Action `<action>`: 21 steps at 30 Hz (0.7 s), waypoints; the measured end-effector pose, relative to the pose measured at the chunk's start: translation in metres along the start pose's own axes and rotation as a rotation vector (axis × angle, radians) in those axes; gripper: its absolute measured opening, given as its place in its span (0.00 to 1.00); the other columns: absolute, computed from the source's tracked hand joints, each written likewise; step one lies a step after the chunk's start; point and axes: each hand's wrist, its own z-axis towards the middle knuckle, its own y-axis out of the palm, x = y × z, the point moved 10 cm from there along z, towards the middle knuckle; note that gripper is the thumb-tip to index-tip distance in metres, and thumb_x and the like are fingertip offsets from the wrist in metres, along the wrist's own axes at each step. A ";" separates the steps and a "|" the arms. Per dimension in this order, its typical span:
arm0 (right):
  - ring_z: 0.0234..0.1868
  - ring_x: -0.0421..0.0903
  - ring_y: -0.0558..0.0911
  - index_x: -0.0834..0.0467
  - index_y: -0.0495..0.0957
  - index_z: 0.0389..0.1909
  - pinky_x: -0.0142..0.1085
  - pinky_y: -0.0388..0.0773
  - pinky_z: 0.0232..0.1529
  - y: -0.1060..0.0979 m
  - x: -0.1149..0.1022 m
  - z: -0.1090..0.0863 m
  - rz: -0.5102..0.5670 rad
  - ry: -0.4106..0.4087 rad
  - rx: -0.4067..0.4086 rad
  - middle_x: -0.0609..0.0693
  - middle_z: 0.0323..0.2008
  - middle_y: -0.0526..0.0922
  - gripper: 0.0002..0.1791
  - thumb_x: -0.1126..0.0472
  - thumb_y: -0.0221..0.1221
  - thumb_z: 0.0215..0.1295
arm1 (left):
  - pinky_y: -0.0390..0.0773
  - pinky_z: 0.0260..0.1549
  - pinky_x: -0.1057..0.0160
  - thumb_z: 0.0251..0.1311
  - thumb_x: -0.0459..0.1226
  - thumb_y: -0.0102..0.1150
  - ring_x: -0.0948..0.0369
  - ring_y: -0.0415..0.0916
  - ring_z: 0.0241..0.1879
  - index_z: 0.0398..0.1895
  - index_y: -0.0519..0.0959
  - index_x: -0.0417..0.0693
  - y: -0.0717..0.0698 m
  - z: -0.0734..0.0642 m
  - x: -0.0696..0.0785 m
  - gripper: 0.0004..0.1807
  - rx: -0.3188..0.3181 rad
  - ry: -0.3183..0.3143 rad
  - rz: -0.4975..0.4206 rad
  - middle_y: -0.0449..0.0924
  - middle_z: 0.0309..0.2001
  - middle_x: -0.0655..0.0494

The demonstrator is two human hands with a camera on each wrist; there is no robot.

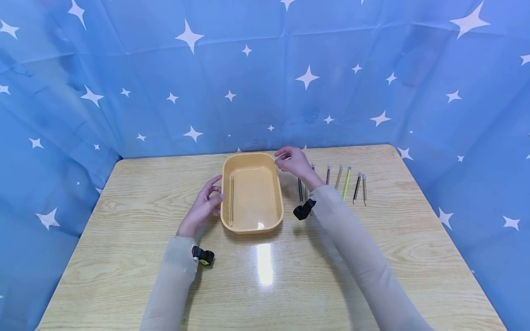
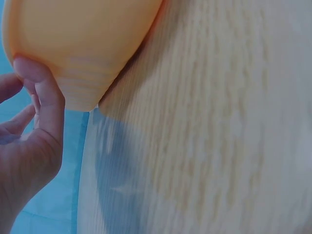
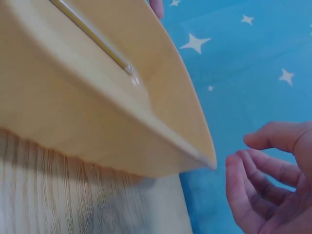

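Observation:
A shallow yellow-orange plastic tray [image 1: 253, 228] sits on the table, with one pencil [image 1: 232, 202] lying lengthwise along its left side. My left hand [image 1: 205, 200] is at the tray's left wall, fingers loosely bent outside it; in the left wrist view the thumb tip [image 2: 31, 68] touches the tray near its rim. Just off the far right corner of the tray is my right hand [image 1: 291, 161], its fingers loosely bent. The right wrist view shows a gap between this hand [image 3: 273, 180] and the tray corner, with nothing between thumb and fingers.
Right of the tray lie several pencils in a loose row, among them a yellow-green pencil [image 1: 347, 184] and a black pencil [image 1: 357, 188]. My right forearm crosses over some of them. A blue star-patterned curtain [image 1: 248, 92] hangs behind the wooden table [image 1: 145, 197].

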 end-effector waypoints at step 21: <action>0.36 0.54 0.78 0.66 0.74 0.42 0.38 0.78 0.35 0.071 -0.021 0.004 0.026 -0.056 -0.136 0.57 0.34 0.77 0.13 0.68 0.57 0.55 | 0.77 0.20 0.57 0.60 0.27 0.47 0.55 0.70 0.32 0.67 0.51 0.52 0.000 0.001 0.000 0.33 -0.006 0.000 0.000 0.55 0.50 0.38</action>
